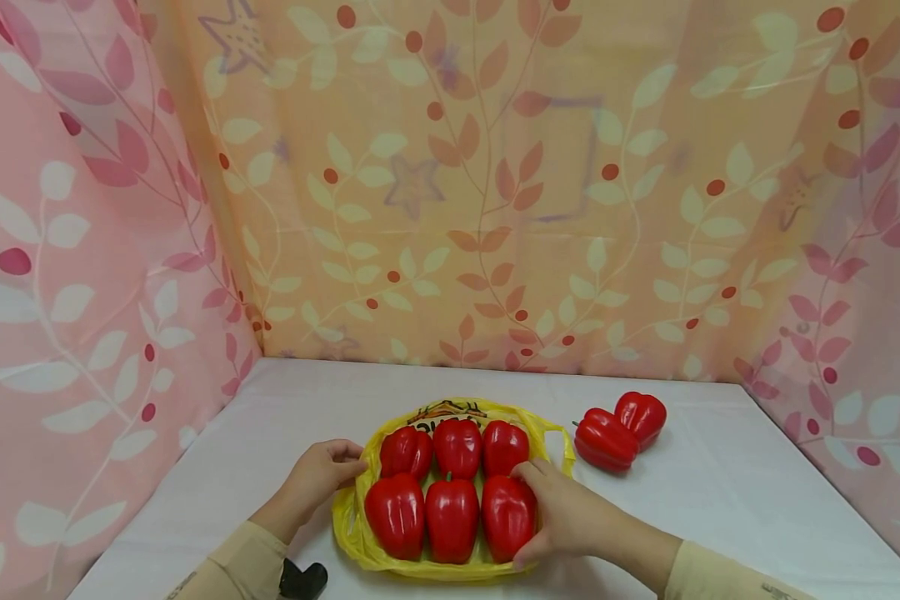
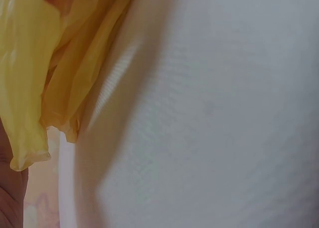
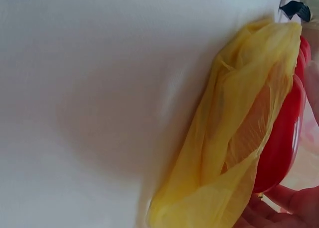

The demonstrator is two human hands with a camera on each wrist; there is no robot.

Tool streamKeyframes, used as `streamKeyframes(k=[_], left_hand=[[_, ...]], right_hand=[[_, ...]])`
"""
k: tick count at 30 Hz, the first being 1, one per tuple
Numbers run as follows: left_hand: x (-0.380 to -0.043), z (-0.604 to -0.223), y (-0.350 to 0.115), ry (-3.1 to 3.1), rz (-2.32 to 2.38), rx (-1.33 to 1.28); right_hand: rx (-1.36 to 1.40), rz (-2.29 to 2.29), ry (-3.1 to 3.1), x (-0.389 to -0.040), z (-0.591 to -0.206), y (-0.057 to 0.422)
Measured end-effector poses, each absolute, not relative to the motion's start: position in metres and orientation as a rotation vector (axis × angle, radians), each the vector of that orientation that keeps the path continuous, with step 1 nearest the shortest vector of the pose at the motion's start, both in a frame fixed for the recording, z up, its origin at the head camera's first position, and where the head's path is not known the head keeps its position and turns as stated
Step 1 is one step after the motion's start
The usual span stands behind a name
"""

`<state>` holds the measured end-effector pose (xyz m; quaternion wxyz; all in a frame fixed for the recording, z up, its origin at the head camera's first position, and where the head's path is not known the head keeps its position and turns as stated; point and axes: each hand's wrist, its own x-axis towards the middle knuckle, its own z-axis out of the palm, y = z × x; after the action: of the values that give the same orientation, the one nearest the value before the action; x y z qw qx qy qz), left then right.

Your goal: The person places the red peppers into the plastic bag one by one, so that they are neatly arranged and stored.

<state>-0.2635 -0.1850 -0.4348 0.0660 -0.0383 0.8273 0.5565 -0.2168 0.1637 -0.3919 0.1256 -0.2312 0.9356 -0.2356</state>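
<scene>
A yellow plastic bag (image 1: pixel 360 554) lies spread on the white table, its mouth facing up. Inside it, glossy red bell peppers (image 1: pixel 452 518) stand in two rows of three. My left hand (image 1: pixel 318 479) pinches the bag's rim on the left side. At the front right, my right hand (image 1: pixel 570 512) grips a bell pepper (image 1: pixel 508 518), thumb on the near side and fingers on the far side. The right wrist view shows this red pepper (image 3: pixel 281 143) beside the bag's wrinkled side (image 3: pixel 214 133). Most of the left hand is out of the left wrist view, beyond the yellow plastic (image 2: pixel 30 88).
Two more red bell peppers lie touching right of the bag, one in front (image 1: pixel 606 440) and one behind (image 1: pixel 641 418). A black object (image 1: pixel 303 579) shows beside the left sleeve. Leaf-patterned curtains (image 1: pixel 487 183) border the table (image 1: pixel 720 500) at the back and sides.
</scene>
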Motion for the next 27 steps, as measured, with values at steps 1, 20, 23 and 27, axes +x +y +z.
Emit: streamKeyframes(k=[1,20,23,27], left_hand=[[-0.264,-0.435,-0.185,2.496,1.676,-0.112],[-0.262,-0.436,-0.184,2.484,1.707,-0.102],[-0.263,-0.436,-0.184,2.485,1.707,-0.106],[-0.263,-0.436,-0.184,2.49,1.692,-0.111]], right_hand=[[-0.676,-0.69,2.727,-0.217,-0.391,0.164],[-0.741,-0.832,2.815,-0.217,-0.368,0.187],[-0.738,-0.829,2.855,-0.219,-0.364,0.192],[-0.723,-0.82,2.909,-0.221,-0.36,0.199]])
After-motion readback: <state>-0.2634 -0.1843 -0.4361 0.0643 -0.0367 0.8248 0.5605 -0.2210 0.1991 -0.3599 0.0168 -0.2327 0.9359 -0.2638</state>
